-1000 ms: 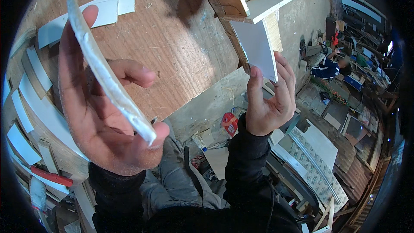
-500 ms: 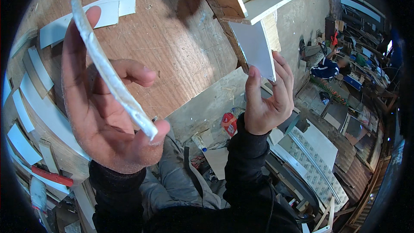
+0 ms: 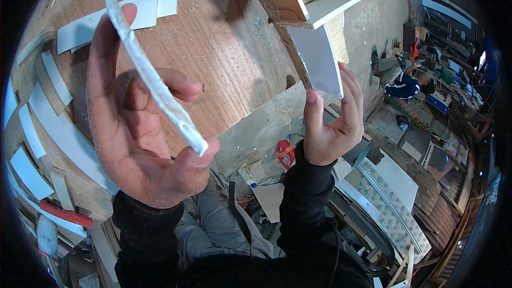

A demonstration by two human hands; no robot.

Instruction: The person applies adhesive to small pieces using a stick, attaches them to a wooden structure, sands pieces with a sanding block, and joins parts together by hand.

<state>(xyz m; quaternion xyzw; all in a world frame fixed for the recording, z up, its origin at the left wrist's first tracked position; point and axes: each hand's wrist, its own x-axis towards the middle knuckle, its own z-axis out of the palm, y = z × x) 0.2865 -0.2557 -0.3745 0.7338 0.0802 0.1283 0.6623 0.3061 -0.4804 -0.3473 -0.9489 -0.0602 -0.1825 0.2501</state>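
Between the thumb and a fingertip of my left hand is a narrow board, held on end, its upward edge coated in uneven whitish paste. The plywood worktop is beneath it. At its far right edge stands an assembly of small boards with a white-faced panel at its near end. My right hand grips that panel's near end with the thumb and fingers.
White-faced offcuts and curved strips lie left, near a red-handled tool and a tube. Sheets and clutter fill the lower right. A seated person in dark blue is among clutter beyond.
My left hand and the pasted board have moved a little up and to the right. My right hand stays on the assembly, its thumb slightly lower on the panel.
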